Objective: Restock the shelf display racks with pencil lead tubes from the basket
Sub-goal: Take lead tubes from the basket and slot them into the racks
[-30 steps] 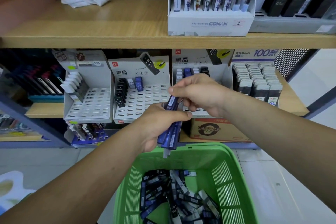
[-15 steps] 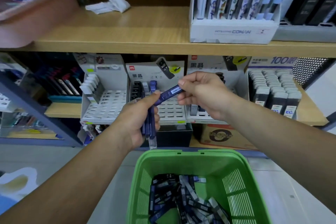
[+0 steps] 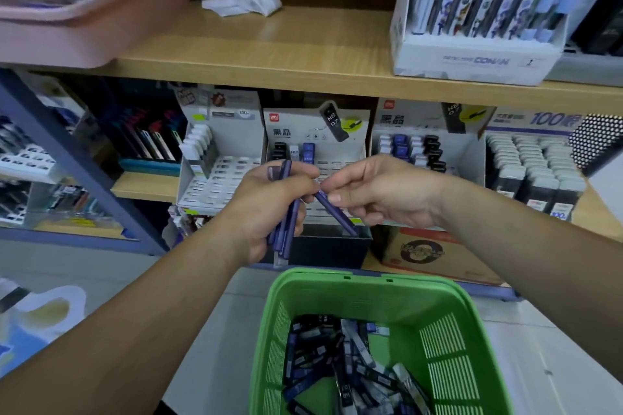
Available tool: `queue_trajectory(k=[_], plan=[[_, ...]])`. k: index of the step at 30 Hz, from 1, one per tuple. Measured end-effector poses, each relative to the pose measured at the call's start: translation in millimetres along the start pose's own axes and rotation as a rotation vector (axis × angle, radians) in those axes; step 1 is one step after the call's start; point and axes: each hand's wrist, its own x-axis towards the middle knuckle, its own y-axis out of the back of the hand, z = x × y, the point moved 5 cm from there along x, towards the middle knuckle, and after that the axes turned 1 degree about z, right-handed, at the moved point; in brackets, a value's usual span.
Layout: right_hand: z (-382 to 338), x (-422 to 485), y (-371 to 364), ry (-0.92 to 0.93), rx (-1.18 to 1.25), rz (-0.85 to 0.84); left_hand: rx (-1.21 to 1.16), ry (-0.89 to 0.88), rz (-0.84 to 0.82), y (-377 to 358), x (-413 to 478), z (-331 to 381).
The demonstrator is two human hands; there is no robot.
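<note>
Since a moment ago, one tube (image 3: pixel 340 217) is slanting down to the right rather than up. The left hand (image 3: pixel 269 209) is gripping a bundle (image 3: pixel 285 239) of blue tubes, held upright in front of the middle rack (image 3: pixel 350 157). The right hand (image 3: pixel 381 192) is pinching the slanted tube's upper end, just beside the left thumb. Below, the green basket (image 3: pixel 472 310) is holding more tubes (image 3: pixel 340 364) in a loose heap.

- Stationery shop.
- Wooden shelf (image 3: pixel 303 54) w/ branded display racks (image 3: pixel 340 145) of lead tubes (image 3: pixel 400 145); pen box (image 3: pixel 472 61) far right.
- Green basket (image 3: pixel 364 283) of stock, near.
</note>
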Motion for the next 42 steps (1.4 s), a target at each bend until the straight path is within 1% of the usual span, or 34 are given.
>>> queue_trajectory(k=[2,4,8,11,13,15,18,23,26,29,32,35,37,40,42], plan=[[4.7,-8.0,4.5,-0.031,0.064,-0.042,-0.002,0.0,-0.039,-9.2,-0.6,-1.9],[7.3,-15.8,13.7,-0.015,0.073,-0.019,0.012,0.009,-0.044,-19.5,0.2,-5.0],[10.6,-27.6,48.6,0.042,0.02,0.151,0.035,0.036,0.052,-34.1,8.4,-14.0],[9.7,-39.2,75.1,0.109,-0.089,0.309,0.026,0.089,0.098,-41.7,16.4,-23.5],[7.9,-46.2,91.2,0.163,-0.108,0.421,0.015,0.13,0.13,-46.1,21.6,-29.5],[6.9,-51.2,105.4,0.209,-0.129,0.49,-0.018,0.16,0.146,-53.3,24.1,-32.8],[9.4,-55.0,117.5,0.248,-0.259,0.516,-0.046,0.183,0.179,-62.7,23.6,-33.8],[16.1,-50.3,117.7,0.341,-0.443,0.54,-0.088,0.223,0.207,-63.5,26.1,-39.0],[27.8,-42.4,114.3,0.295,-0.503,0.513,-0.132,0.234,0.25,-56.6,31.4,-42.4],[34.0,-36.2,110.6,0.297,-0.631,0.558,-0.139,0.234,0.27,-50.3,38.7,-47.4],[31.5,-35.1,111.2,0.306,-0.762,0.595,-0.2,0.233,0.239,-50.8,43.8,-50.5],[30.1,-36.9,110.9,0.275,-0.925,0.599,-0.235,0.235,0.222,-52.0,45.6,-51.9],[30.7,-38.9,107.3,0.26,-0.971,0.595,-0.251,0.238,0.2,-53.6,44.8,-52.8],[29.3,-38.8,96.9,0.194,-1.142,0.615,-0.256,0.237,0.201,-54.7,42.1,-51.0],[26.1,-40.4,88.9,0.144,-1.233,0.644,-0.26,0.233,0.23,-53.8,41.5,-49.9]])
